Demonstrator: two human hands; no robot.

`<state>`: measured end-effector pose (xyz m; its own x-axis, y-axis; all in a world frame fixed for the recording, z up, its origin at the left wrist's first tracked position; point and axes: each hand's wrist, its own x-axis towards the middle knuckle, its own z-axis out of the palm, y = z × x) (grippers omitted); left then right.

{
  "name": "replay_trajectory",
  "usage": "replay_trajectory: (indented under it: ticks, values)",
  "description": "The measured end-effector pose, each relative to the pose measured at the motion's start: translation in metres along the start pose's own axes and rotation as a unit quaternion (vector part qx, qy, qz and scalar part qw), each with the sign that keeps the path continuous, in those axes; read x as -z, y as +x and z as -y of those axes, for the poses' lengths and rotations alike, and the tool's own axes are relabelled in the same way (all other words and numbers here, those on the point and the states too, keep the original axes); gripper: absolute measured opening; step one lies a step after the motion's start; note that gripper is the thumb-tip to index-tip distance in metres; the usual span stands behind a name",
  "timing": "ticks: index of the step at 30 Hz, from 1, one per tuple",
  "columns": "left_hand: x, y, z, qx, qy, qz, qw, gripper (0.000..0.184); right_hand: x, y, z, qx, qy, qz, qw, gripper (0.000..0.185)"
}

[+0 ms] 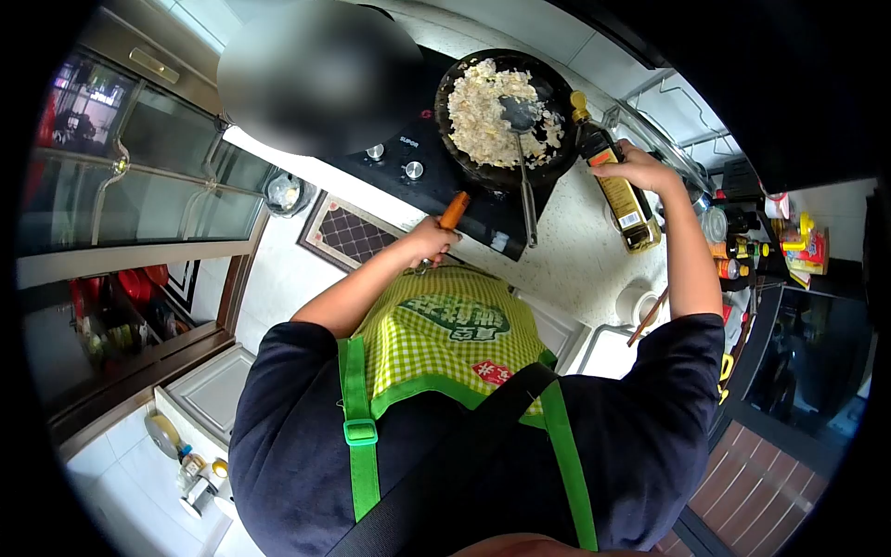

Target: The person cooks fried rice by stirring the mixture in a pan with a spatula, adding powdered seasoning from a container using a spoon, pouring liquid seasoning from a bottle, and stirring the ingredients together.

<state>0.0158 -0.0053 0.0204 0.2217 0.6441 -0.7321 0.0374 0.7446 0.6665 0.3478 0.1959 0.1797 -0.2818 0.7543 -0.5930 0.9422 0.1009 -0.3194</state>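
A black pan (561, 172) on the stove holds fried rice (487, 116). Inside it lies a metal spatula (527, 190), its bowl on the rice and its handle hanging over the near rim. My left hand (429, 241) is closed round the end of the pan's orange-brown wooden handle (454, 212). To the right of the pan, my right hand (640, 171) grips a dark bottle (620, 200) with a yellow cap and a yellow label. The bottle's base is toward me, and its cap is beside the pan's rim.
A large grey blurred round shape (320, 74) covers the stove's left side. Stove knobs (414, 170) face me. A white cup (636, 302) with a brown stick stands at the counter's right, near a white tray (608, 351). Bottles and packets (733, 251) crowd the far right.
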Motion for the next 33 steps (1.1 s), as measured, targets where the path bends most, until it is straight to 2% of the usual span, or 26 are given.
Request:
replay_trajectory:
  ticks: [3,5,6,9,11,14,17,19,21,22,26,29,30,33]
  values:
    - [-0.001,-0.003,-0.003,0.005,0.001,-0.006,1.0,0.024,0.01,0.02,0.002,0.001,0.034,0.026,0.999,0.098]
    - [-0.001,-0.004,-0.003,0.007,-0.003,-0.01,1.0,0.024,0.012,0.038,-0.004,0.016,0.038,-0.024,0.999,0.096]
    - [0.0,-0.002,-0.002,0.005,0.001,-0.008,1.0,0.024,0.019,0.041,0.005,0.007,0.035,0.006,0.999,0.094]
    - [0.001,0.004,0.005,0.003,0.004,-0.004,1.0,0.024,0.032,0.05,0.025,0.014,-0.01,-0.005,1.0,0.094]
    - [0.001,0.004,0.006,0.003,0.003,0.0,1.0,0.025,0.033,0.083,0.012,0.026,-0.01,0.006,1.0,0.094]
    - [-0.001,0.001,0.002,0.005,-0.005,0.001,1.0,0.026,0.033,0.107,0.011,0.022,0.009,-0.039,0.999,0.096]
    - [-0.001,0.001,0.003,0.001,0.001,-0.006,1.0,0.026,0.045,0.102,0.046,0.038,-0.025,0.002,0.999,0.092]
    - [-0.001,-0.001,0.001,-0.006,-0.001,-0.009,1.0,0.026,0.044,0.101,0.062,0.032,-0.037,-0.011,0.999,0.093]
    - [-0.002,-0.002,0.001,-0.011,-0.002,-0.011,1.0,0.026,0.042,0.092,0.082,0.138,0.013,-0.052,0.989,0.099]
    - [-0.002,-0.002,0.001,-0.009,-0.001,-0.009,1.0,0.027,0.042,0.089,0.089,0.152,0.025,-0.033,0.987,0.099]
    - [-0.003,-0.003,-0.001,-0.002,-0.001,-0.012,1.0,0.024,0.025,0.116,0.088,0.162,0.002,-0.039,0.986,0.103]
    - [-0.003,0.002,0.001,0.01,0.006,-0.013,1.0,0.021,0.018,0.078,0.114,0.196,0.008,-0.054,0.979,0.1]
    - [-0.003,0.002,0.0,0.011,0.01,-0.01,1.0,0.021,0.017,0.074,0.117,0.186,-0.022,-0.053,0.981,0.104]
    - [-0.003,0.001,-0.003,0.01,0.024,-0.012,1.0,0.02,0.002,0.087,0.107,0.174,-0.042,-0.036,0.983,0.102]
